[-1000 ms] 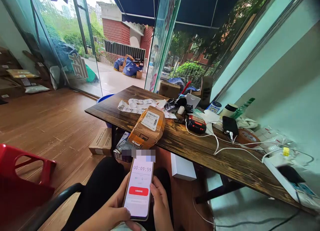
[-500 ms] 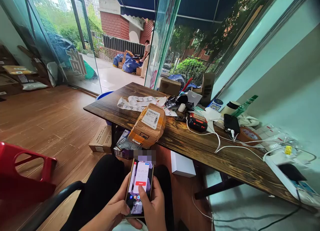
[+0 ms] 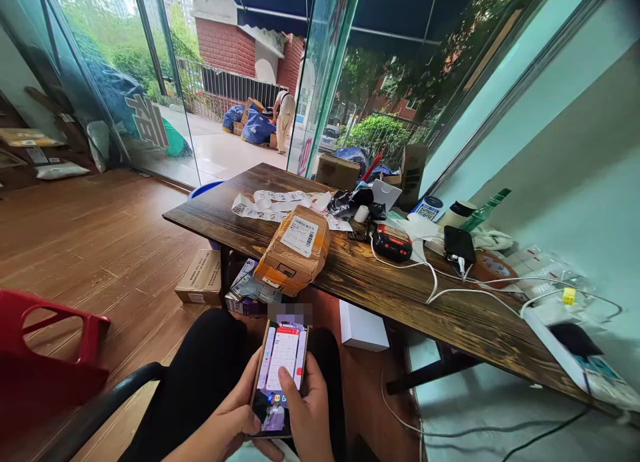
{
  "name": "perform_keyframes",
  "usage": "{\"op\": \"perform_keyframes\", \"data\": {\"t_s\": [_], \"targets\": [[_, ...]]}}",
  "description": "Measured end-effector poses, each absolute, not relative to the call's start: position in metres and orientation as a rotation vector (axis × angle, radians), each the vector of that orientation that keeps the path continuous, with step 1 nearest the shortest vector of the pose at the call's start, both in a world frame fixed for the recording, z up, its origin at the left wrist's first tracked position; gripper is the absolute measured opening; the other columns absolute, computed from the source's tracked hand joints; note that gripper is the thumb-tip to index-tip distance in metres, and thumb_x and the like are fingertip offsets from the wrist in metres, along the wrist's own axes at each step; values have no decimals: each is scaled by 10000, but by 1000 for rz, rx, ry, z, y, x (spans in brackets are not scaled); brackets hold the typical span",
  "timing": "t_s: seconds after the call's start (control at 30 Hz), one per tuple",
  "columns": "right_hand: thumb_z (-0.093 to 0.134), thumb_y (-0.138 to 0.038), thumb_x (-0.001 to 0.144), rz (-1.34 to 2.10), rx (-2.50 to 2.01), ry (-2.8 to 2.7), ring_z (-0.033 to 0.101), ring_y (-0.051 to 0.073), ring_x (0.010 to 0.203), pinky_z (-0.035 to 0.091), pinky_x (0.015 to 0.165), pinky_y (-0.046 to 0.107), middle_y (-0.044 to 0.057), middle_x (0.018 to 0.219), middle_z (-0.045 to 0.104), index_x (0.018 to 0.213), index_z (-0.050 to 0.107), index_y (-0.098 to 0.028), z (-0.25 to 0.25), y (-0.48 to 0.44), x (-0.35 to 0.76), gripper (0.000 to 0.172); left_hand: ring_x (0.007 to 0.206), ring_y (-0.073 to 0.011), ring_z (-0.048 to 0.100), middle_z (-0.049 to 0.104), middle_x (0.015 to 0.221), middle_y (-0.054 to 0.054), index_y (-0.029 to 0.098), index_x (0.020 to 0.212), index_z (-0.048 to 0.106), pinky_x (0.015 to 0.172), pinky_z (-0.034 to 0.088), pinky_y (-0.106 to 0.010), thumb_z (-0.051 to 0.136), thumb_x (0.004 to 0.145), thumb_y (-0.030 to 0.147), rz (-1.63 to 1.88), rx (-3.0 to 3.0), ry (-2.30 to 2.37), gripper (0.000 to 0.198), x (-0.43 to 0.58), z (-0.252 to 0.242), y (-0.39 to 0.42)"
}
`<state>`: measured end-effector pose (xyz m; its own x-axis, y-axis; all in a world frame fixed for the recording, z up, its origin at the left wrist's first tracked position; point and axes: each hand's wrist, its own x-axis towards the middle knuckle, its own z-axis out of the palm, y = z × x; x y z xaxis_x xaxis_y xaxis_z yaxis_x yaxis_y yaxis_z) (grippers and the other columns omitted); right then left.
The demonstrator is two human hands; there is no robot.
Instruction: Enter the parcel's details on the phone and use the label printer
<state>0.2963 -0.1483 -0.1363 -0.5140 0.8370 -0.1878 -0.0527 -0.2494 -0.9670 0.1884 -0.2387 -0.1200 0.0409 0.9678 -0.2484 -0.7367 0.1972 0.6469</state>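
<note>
A smartphone [image 3: 271, 375] with a lit screen is held upright over my lap, showing app cards side by side. My left hand [image 3: 235, 412] is closed around its left edge and lower corner. Along the right edge, my right hand [image 3: 310, 405] grips the phone, its thumb lying over the screen. Beyond the phone, a taped cardboard box [image 3: 287, 259] with a white label sits at the near edge of the wooden table [image 3: 380, 282]. Behind that box curls a strip of printed labels [image 3: 260, 212].
A label printer [image 3: 393, 242], a black device [image 3: 459, 244] on a white cable, and a tape roll [image 3: 493, 269] lie on the table. Under it are a cardboard box [image 3: 201, 279] and a white box [image 3: 364, 325]. A red stool [image 3: 55, 342] stands left; a person [image 3: 284, 115] bends outside.
The phone screen has switched from a timer card to another app card. Outside, the person has moved into fuller view and bends over the bags. The view has shifted slightly.
</note>
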Motion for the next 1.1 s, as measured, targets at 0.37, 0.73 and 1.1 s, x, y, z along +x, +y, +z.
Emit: {"op": "perform_keyframes", "data": {"t_s": [0.37,0.73,1.1], "targets": [[378,-521,878,1050,-741,-1976,336,335,1312,328,1044,570,126,1461,289,1384,328,-254,-138,-141,316,574,1221,-338,462,160,1547,5,363,1425,-125,698,564,-348,455,627,75,1347,358,702,1027,188,-121,-241],[367,-558,868,979,-676,-2129,187,383,1363,227,1061,631,72,1536,107,1393,330,-320,-120,-130,316,578,1176,-337,494,214,1529,-27,356,1423,-136,664,563,-340,470,610,78,1358,382,692,1051,191,-128,-240],[470,-505,858,1688,-858,-1537,537,237,1123,445,949,393,87,1288,544,1280,422,-251,-145,-139,316,495,1241,-311,439,279,1509,10,349,1422,-146,677,535,-293,440,618,69,1368,300,619,1033,188,-114,-240]]}}
